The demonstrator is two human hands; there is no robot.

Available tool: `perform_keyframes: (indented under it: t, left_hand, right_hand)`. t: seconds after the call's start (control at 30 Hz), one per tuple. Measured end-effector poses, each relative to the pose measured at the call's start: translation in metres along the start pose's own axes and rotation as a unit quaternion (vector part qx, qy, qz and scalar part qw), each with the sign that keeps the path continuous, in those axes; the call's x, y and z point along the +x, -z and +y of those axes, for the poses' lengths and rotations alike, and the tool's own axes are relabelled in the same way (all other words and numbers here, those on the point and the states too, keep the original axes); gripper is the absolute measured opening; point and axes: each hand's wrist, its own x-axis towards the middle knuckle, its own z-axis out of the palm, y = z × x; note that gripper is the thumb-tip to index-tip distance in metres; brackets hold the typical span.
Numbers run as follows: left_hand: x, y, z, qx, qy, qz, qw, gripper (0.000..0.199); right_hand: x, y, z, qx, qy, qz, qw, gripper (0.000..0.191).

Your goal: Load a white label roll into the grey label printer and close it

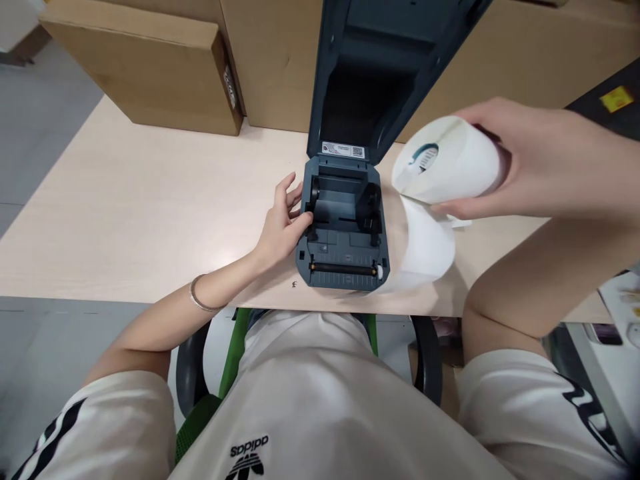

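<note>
White shirt (320,400) right up close, black stripes on both sleeves, and around it we catch the green chair (200,417) and a dark armrest (427,360)! Next comes the pale bench (150,207), the left arm over its front edge, bracelet (200,295) above the wrist. Centre stage now: the label printer (343,253), standing open near that edge, black roller (343,269) across its front, deep compartment (337,193) behind! And look at the left hand (283,230), thumb on the printer's side rim, other fingers spread along the outside; whether they truly grip, I cannot tell. Over to the right, a white paper strip (427,243) curves down toward the bench, and it hangs from the paper roll (445,163), tilted just beside the printer! The right hand (530,157) has that one, fingers wrapped round its far end. Further back, the raised lid (370,100) stands tall, a small label (343,150) by the hinge, and beyond it, a cardboard box (150,77) at left before larger cardboard panels (275,67)
</note>
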Motion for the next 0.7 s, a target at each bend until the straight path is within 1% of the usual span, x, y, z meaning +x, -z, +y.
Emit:
perform_keyframes:
  t: [0.03, 0.1, 0.13, 0.2, 0.27, 0.33, 0.43, 0.5, 0.6, 0.63, 0.67, 0.7]
  left_hand:
    - [0.000, 0.000, 0.000, -0.001, -0.001, -0.003, 1.000, 0.093]
    - [0.000, 0.001, -0.001, -0.004, -0.002, -0.006, 1.000, 0.092]
    - [0.000, 0.001, -0.002, -0.005, -0.003, -0.006, 1.000, 0.092]
    - [0.000, 0.001, -0.003, -0.004, -0.005, -0.004, 1.000, 0.092]
    - [0.000, 0.001, -0.003, 0.000, -0.004, -0.005, 1.000, 0.093]
    - [0.000, 0.001, -0.002, 0.008, -0.002, -0.003, 1.000, 0.093]
    - [0.000, 0.002, -0.001, 0.016, -0.004, 0.000, 1.000, 0.091]
    - [0.000, 0.002, 0.000, 0.015, -0.006, -0.001, 1.000, 0.090]
    - [0.000, 0.002, 0.001, 0.014, -0.004, -0.001, 1.000, 0.088]
    - [0.000, 0.002, 0.001, 0.013, -0.004, -0.001, 1.000, 0.088]
    - [0.000, 0.002, 0.000, 0.013, -0.005, -0.002, 1.000, 0.088]
    - [0.000, 0.003, 0.000, 0.015, -0.006, -0.004, 1.000, 0.089]
  right_hand:
    - [0.001, -0.002, 0.013, -0.002, -0.032, -0.036, 0.999, 0.087]
    - [0.009, -0.015, 0.038, -0.015, -0.078, -0.097, 0.992, 0.075]
    - [0.016, -0.025, 0.048, -0.022, -0.082, -0.114, 0.990, 0.067]
    - [0.031, -0.049, 0.064, -0.016, -0.062, -0.128, 0.990, 0.058]
    - [0.046, -0.073, 0.073, 0.010, -0.041, -0.139, 0.989, 0.059]
    - [0.059, -0.094, 0.078, 0.029, -0.034, -0.148, 0.988, 0.066]
    - [0.068, -0.113, 0.077, 0.057, -0.023, -0.154, 0.986, 0.076]
    - [0.065, -0.116, 0.075, 0.075, -0.025, -0.152, 0.985, 0.084]
    - [0.050, -0.104, 0.077, 0.099, -0.089, -0.138, 0.981, 0.113]
    - [0.043, -0.097, 0.080, 0.114, -0.113, -0.133, 0.978, 0.118]
    - [0.036, -0.091, 0.086, 0.130, -0.132, -0.134, 0.974, 0.117]
    - [0.030, -0.085, 0.092, 0.141, -0.142, -0.140, 0.970, 0.110]
